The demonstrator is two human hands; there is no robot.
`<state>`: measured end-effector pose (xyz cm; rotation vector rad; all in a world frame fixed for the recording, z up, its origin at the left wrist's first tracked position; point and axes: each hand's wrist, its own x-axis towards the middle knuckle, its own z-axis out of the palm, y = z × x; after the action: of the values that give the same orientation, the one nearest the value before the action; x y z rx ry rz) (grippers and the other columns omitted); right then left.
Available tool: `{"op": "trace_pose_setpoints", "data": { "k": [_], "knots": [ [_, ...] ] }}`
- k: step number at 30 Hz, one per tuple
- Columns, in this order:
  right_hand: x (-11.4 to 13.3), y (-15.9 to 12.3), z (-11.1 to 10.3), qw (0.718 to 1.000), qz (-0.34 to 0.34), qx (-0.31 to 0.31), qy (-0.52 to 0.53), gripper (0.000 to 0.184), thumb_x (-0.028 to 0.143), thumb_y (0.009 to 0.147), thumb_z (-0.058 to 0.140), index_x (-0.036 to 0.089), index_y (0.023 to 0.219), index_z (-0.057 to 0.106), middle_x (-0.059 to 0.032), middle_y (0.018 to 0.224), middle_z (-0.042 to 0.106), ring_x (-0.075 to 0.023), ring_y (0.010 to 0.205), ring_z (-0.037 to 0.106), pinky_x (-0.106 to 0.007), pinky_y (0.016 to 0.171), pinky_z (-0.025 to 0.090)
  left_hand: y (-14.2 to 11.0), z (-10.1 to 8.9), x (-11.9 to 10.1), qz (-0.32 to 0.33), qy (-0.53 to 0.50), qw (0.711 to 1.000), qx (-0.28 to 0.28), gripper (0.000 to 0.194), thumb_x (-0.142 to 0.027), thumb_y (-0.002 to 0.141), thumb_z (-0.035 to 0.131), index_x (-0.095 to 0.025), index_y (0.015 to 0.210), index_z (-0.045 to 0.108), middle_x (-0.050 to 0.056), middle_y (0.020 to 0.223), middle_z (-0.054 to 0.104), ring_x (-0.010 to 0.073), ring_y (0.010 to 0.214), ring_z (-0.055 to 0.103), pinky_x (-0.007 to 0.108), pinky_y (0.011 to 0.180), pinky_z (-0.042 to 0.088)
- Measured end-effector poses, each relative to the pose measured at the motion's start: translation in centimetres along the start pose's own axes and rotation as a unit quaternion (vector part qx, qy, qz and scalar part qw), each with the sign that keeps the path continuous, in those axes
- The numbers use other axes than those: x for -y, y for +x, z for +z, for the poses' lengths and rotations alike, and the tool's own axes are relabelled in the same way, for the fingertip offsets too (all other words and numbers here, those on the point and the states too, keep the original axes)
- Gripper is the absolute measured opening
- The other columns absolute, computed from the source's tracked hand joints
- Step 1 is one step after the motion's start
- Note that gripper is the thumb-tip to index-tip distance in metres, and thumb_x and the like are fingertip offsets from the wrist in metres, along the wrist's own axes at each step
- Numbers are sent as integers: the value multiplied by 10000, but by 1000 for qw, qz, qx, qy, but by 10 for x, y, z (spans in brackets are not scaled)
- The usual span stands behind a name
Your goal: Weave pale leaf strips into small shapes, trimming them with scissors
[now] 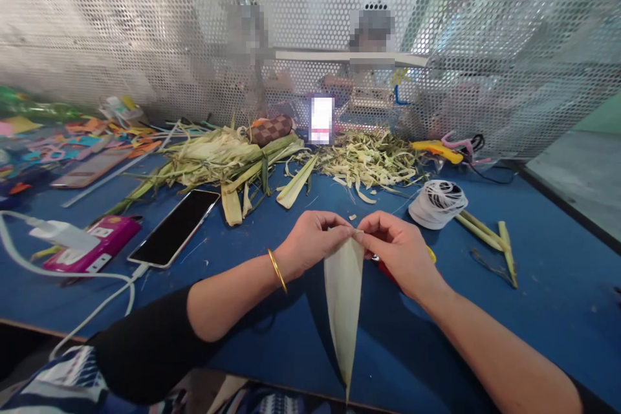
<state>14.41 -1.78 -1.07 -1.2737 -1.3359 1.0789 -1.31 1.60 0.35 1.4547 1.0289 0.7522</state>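
Between my two hands a pale corn husk (343,304) hangs with its broad end up and its narrow tip down near the table's front edge. My left hand (317,239) pinches the husk's top edge, thumb against fingers. Right beside it, my right hand (395,246) grips the same top edge at the other corner. The fingertips of both hands nearly meet. Partly hidden under my right hand lies a tool with red and yellow parts (388,272); its kind is not clear.
Behind my hands lie a pile of corn husks (213,158) and a heap of husk shreds (371,158). A white thread spool (438,204) stands right, near husk strips (507,252). At left are a charging phone (177,228) and a magenta power strip (104,242). A perforated screen (310,13) closes the back.
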Motion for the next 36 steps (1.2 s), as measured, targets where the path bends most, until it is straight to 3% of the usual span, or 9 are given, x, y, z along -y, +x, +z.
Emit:
{"op": "trace_pose_setpoints", "data": {
  "k": [17,25,29,32,36],
  "knots": [
    [5,-2,0,996,-37,-26,-78,140,323,697,677,198,662,622,20,554,551,-127,526,483,-251,500,389,0,1,-1,-21,3,1000,-10,199,-304,674,595,-133,667,695,-15,549,549,79,501,424,204,488,332],
    [5,-4,1,992,-60,-28,-107,137,327,715,653,204,666,617,19,546,530,-122,513,453,-242,469,341,0,2,0,-49,-41,998,-16,183,-305,657,621,-133,639,681,-35,509,503,64,479,381,195,466,290],
    [6,-5,1,990,-64,-39,-119,126,315,720,655,203,676,618,15,560,536,-121,520,460,-242,474,364,1,3,2,-51,-63,997,-11,189,-316,668,623,-136,661,679,-24,570,554,71,520,426,200,508,330],
    [6,-3,2,996,-34,-39,-68,151,319,685,694,196,736,624,6,626,589,-134,580,524,-256,539,430,1,3,2,-38,-71,997,-12,203,-341,688,625,-142,682,665,-26,605,570,76,542,446,200,528,347],
    [6,0,3,994,82,-21,75,342,369,595,766,181,845,627,9,666,610,-126,586,543,-247,526,445,2,2,2,-5,-17,1000,-25,221,-360,730,609,-147,703,664,-29,619,574,83,561,453,198,539,353]
  ]
}}
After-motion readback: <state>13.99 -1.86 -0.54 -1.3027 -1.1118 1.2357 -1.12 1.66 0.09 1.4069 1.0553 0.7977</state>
